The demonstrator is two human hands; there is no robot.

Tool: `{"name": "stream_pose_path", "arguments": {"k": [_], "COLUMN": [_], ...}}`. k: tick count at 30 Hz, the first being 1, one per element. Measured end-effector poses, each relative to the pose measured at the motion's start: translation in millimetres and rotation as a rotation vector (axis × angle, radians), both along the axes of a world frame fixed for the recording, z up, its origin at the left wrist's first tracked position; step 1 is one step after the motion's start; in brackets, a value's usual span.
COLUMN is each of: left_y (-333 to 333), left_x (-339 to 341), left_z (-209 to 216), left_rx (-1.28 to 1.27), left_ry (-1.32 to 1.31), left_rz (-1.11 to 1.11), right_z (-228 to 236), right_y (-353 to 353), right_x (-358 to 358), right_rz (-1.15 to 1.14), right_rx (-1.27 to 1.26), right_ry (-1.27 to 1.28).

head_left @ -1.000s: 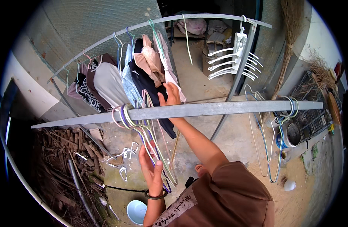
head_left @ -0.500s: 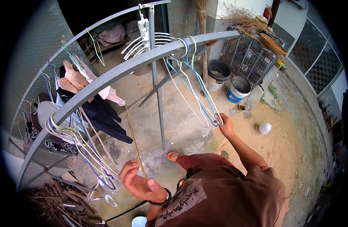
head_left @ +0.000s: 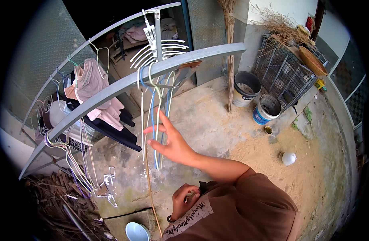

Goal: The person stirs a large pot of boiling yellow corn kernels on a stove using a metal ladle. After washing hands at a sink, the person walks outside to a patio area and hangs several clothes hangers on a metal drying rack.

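Note:
Several wire clothes hangers, white, blue and pale green, hang together [head_left: 154, 116] from the near curved bar of a grey metal drying rack [head_left: 200, 53]. My right hand [head_left: 170, 142] reaches among them with fingers and thumb spread apart, touching or almost touching the wires; it grips none of them. My left hand [head_left: 183, 203] is drawn in close to my brown shirt. Its fingers are loosely curled, with nothing visible in them. Another bunch of coloured hangers [head_left: 74, 160] hangs lower on the bar at left. Pale pink clothing [head_left: 94, 80] hangs on the far bar.
White plastic hangers [head_left: 164, 50] hang behind the near bar. A twig broom [head_left: 231, 64], a black-rimmed bucket [head_left: 247, 86], a blue-and-white bucket [head_left: 268, 108] and a wire cage [head_left: 284, 72] stand back right. Firewood [head_left: 48, 205] lies at lower left, near a pale blue basin [head_left: 137, 231].
The hanger bunch has moved left along the bar and hangs straighter. My right hand has moved left and opened off the wires. My left hand has drawn back toward my body and curled.

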State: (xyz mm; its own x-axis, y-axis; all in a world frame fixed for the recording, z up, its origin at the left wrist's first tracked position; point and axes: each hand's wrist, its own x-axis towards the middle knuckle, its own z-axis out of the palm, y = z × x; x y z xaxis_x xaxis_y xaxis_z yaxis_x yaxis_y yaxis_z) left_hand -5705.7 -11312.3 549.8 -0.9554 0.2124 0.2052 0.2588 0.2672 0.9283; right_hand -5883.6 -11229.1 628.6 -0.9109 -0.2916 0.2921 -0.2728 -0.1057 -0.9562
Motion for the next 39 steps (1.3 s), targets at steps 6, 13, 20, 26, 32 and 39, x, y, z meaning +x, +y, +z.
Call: {"name": "stream_pose_path", "arguments": {"k": [6, 13, 20, 26, 32, 39], "left_y": [177.5, 338.4, 440.2, 459.1, 524.0, 545.9], "left_x": [-102.9, -272.0, -456.9, -637.0, -793.6, -897.0], "left_z": [-61.3, -9.5, -14.7, -165.3, -171.4, -177.9], "left_rx": [-0.349, -0.566, -0.85, -0.93, -0.93, -0.91], "left_ry": [0.107, 0.086, -0.223, -0.049, -0.096, -0.314], "left_rz": [-0.147, -0.335, -0.547, -0.49, -0.431, -0.38], "right_z": [-21.1, -74.2, -94.7, -116.5, -135.6, -168.6], "right_y": [104.4, 312.6, 443.1, 515.3, 627.6, 717.3], "right_x": [-47.3, -137.1, -252.7, -366.0, -463.2, -571.1], "right_rz": [0.164, 0.176, -0.047, -0.115, -0.265, -0.249], "right_rx": [-0.016, 0.1, 0.053, 0.127, 0.072, 0.018], "right_ry": [0.356, 0.263, 0.008, -0.009, -0.424, -0.613]}}
